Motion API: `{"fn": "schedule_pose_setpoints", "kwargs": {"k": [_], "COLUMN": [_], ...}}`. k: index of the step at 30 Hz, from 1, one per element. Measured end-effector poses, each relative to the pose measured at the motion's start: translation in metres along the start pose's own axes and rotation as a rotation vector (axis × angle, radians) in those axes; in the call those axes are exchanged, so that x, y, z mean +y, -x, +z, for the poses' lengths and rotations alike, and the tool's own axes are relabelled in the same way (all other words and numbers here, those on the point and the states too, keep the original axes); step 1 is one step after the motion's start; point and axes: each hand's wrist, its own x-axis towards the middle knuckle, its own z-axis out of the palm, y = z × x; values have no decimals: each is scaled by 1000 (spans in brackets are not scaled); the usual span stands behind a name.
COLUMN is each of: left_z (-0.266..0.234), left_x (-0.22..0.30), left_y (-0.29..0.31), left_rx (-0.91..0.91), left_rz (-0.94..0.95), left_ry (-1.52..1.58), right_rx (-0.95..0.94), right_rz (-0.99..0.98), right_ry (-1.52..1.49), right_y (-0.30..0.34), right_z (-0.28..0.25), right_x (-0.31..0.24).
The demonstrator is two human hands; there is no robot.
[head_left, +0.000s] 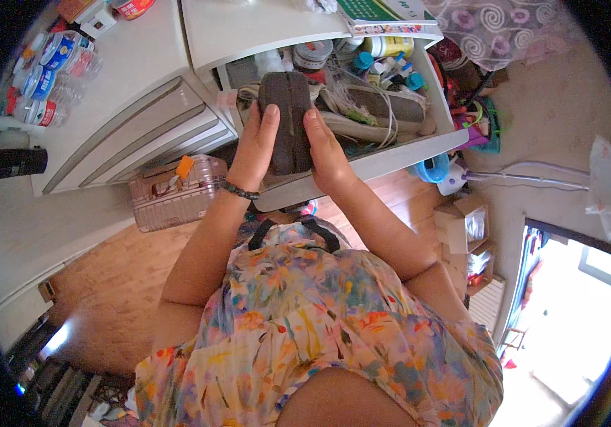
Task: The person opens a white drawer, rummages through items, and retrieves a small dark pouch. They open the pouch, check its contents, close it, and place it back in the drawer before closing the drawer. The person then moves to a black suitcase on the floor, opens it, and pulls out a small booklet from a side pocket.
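Between my two hands is a dark grey zipped case [288, 132], oblong with rounded corners, held over the near left part of a pulled-out drawer [369, 165]. My left hand [256, 146] is pressed along its left side, thumb lying on top. Against the right side rests my right hand [325, 153], its thumb also on the upper edge. My other fingers are mostly hidden beneath the case. Inside the drawer lie another dark grey case [387, 105], pale cables [359, 132], a round tin [312, 53] and several small bottles with blue caps [414, 81].
Plastic bottles [48, 82] stand on the white cabinet top [131, 46] at far left. Books [387, 16] lie above the drawer. A clear suitcase [177, 196] is on the floor to the left. At right are cardboard boxes [462, 224] and a blue container [431, 169].
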Motion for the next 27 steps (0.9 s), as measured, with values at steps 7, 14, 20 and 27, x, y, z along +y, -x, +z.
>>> {"fn": "schedule_pose_setpoints", "kwargs": {"k": [7, 14, 20, 27], "left_z": [5, -1, -9, -3], "left_x": [14, 20, 49, 40], "left_y": [3, 1, 9, 21], "left_rx": [-117, -168, -155, -180], "left_rz": [-114, -162, -306, -279], "left_ry": [322, 432, 733, 748], "right_rx": [64, 148, 186, 281], "right_rz": [2, 121, 197, -174], "right_ry": [-74, -174, -451, 483], "right_y": [-1, 9, 5, 1], "right_z": [-1, 6, -20, -35], "right_x": [-2, -25, -22, -24]}}
